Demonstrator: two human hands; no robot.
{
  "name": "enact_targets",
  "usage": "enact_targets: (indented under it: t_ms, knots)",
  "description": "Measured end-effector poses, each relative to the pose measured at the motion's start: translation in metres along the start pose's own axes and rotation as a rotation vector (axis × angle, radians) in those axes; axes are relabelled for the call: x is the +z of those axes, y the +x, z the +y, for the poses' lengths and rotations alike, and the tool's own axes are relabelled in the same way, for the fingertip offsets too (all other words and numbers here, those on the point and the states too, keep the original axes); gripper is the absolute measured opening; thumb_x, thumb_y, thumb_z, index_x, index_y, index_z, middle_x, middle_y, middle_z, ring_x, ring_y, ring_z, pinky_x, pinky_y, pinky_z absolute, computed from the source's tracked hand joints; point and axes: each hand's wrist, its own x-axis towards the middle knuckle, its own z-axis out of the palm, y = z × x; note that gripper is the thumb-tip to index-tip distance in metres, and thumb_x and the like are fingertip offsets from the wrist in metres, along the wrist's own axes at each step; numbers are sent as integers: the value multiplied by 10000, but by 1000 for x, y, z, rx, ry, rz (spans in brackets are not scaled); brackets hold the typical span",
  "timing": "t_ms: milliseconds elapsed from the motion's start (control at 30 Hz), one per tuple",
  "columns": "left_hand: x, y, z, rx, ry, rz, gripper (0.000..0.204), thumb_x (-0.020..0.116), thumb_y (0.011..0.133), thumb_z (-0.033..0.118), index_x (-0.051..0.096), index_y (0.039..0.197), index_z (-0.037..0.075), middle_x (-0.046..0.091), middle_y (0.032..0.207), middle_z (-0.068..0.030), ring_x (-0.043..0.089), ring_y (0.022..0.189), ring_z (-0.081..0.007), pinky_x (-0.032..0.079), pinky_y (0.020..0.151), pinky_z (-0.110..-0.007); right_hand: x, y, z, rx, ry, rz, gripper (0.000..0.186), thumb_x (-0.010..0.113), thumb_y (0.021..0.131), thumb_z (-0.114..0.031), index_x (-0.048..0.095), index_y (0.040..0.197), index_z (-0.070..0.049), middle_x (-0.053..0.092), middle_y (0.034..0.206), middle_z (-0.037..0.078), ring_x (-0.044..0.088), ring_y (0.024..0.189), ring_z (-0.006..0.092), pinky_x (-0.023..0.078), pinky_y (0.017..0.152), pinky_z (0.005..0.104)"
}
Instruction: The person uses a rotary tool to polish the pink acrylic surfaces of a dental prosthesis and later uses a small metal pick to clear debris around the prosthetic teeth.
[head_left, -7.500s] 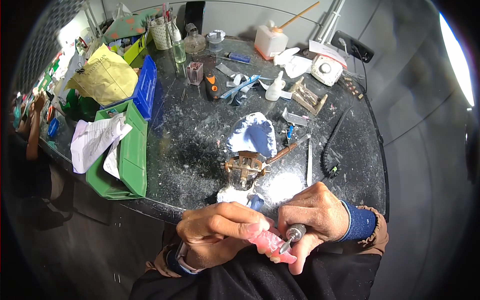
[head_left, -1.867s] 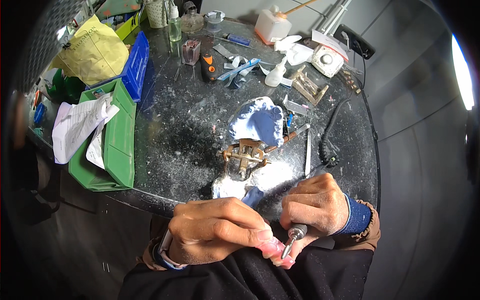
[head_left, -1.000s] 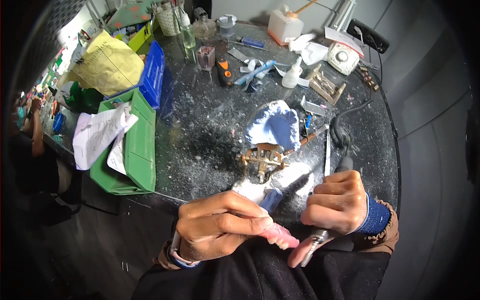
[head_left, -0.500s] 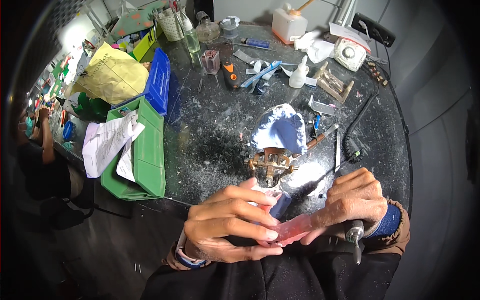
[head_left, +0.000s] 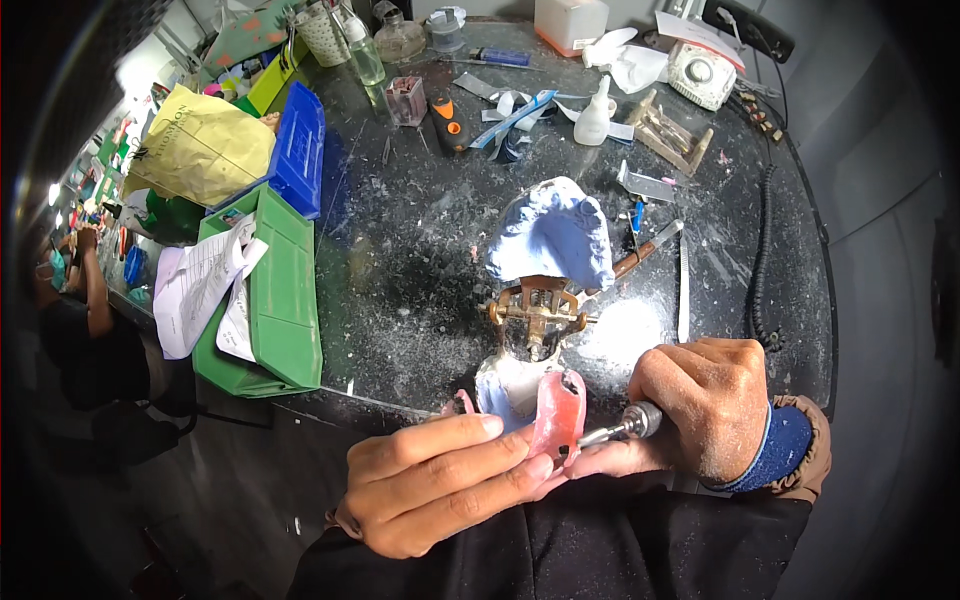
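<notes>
Here, at the far left, another person (head_left: 75, 300) stands at a neighbouring bench, well apart from the work. Next come a yellow bag (head_left: 200, 150), a blue bin (head_left: 300, 150) and a green bin (head_left: 265, 300) holding loose papers (head_left: 200, 290), all along the left edge of the dusty black worktop (head_left: 420, 270).

Low in the view, the left hand (head_left: 440, 485) pinches a pink denture base (head_left: 555, 420) between fingers and thumb, held up over the lap, just in front of the bench edge. Behind it on the worktop stand a brass articulator (head_left: 535, 315) and a pale blue plaster cast (head_left: 550, 235), ringed with white dust.

The right hand (head_left: 700, 410) is clenched around a rotary handpiece (head_left: 620, 430), its tip set against the denture's right edge. Its coiled cord (head_left: 760, 260) lies on the bench's right side.

Judging by the dust, much grinding seems done; the base looks shaped but matt, so trimming appears under way and smoothing and polish likely remain.
</notes>
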Motion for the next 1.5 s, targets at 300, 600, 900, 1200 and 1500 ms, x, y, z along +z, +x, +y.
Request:
enact_targets:
  t_ms: [300,600,900,1200,1500]
  knots:
    - [0,5,3,-7,49,-50,329,843,528,182,682,810,130,654,792,31,570,770,-125,469,651,-185,3,-3,0,-39,-63,13,514,700,647,-531,433,557,-101,436,459,-12,494,372,129,374,348,254]
    - [3,5,4,-34,35,-10,322,843,530,180,683,807,136,656,786,44,574,748,-114,468,638,-180,3,-1,0,74,12,-20,502,748,598,-507,477,554,-87,477,459,31,528,394,181,394,375,268]
    - [3,5,7,-88,40,-24,324,845,527,157,686,808,129,654,787,45,578,755,-109,471,637,-185,5,0,2,-7,0,-57,481,692,667,-506,456,563,-100,481,472,2,553,420,159,409,367,270]
    - [6,3,6,-41,28,26,331,843,516,125,684,804,84,661,781,5,582,731,-129,482,611,-196,8,-1,1,-8,-93,11,496,695,653,-526,444,554,-110,463,469,-8,527,399,141,396,364,259]
    - [3,7,8,-95,-7,1,322,835,524,117,686,804,61,662,773,-12,576,717,-133,481,601,-200,9,-3,0,-89,-139,22,497,713,648,-517,429,557,-119,447,465,-23,495,380,119,360,346,241]
